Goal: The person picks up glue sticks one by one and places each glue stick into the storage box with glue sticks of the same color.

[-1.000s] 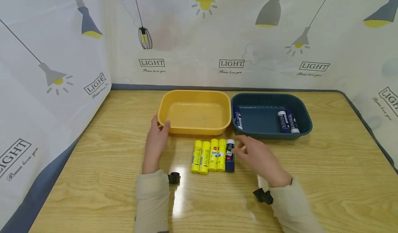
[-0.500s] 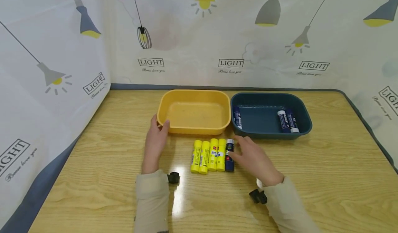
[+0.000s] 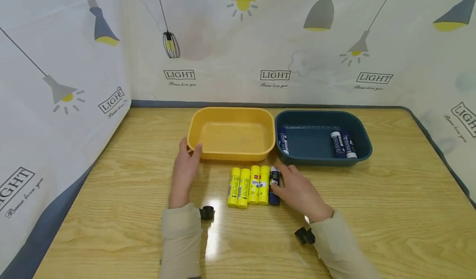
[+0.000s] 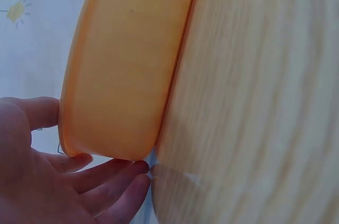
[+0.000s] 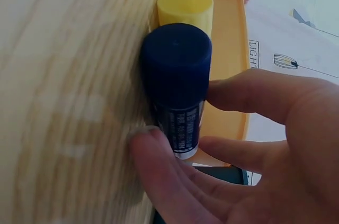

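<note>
In the head view my left hand point(image 3: 184, 169) holds the near left corner of a yellow plastic bin point(image 3: 238, 157), thumb on one side of the corner and fingers on the other. My right hand point(image 3: 303, 192) has its thumb and fingers around a dark blue glue stick point(image 3: 274, 194) with a white end. In the right wrist view this glue stick point(image 5: 177, 70) lies on the table between the digits. Several yellow glue sticks point(image 3: 254, 188) lie side by side just left of it. A dark blue bin point(image 3: 323, 162) holds 3 blue glue sticks point(image 3: 338, 144).
The two bins stand side by side at the back of the wooden table point(image 3: 122, 213). A white cloth point(image 3: 223, 64) printed with lamps hangs behind and at the sides. Small black wrist cameras point(image 3: 305, 235) sit at both cuffs.
My right hand has moved left and closed in around the blue glue stick, its thumb now over the stick's side. The left hand stays at the yellow bin's corner.
</note>
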`<state>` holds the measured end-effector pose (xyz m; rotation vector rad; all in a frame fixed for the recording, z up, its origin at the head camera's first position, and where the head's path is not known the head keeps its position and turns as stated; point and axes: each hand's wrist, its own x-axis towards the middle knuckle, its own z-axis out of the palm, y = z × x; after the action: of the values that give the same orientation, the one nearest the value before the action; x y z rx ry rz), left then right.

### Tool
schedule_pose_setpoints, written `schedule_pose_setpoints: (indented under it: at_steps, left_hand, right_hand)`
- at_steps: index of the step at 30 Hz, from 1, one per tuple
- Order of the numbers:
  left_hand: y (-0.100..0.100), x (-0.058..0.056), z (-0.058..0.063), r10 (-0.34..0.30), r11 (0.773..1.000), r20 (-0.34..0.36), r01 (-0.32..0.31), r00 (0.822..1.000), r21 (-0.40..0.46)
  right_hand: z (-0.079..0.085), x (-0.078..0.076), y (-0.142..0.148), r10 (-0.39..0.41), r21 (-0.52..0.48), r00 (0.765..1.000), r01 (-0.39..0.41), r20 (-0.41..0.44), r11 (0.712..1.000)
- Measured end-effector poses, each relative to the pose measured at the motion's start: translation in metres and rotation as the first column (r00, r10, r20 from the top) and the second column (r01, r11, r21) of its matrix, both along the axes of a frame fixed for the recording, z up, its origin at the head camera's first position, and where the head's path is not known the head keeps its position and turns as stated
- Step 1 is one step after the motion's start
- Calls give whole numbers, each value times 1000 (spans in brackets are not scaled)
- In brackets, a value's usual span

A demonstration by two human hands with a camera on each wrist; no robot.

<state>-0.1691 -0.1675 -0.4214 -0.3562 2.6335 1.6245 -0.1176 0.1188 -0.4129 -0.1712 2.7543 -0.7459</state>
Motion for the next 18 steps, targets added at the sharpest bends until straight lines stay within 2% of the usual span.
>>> schedule_pose_setpoints:
  at_steps: [9,18]
  left_hand:
    - [0,0,2,1,1000,4,-1,1000,-6]
    - [1,1,4,6,1000,5,-6,1000,-8]
  right_hand:
    - [3,3,-2,18,33,1000,-18,13,999]
    - [7,3,0,-8,37,998,6,64,999]
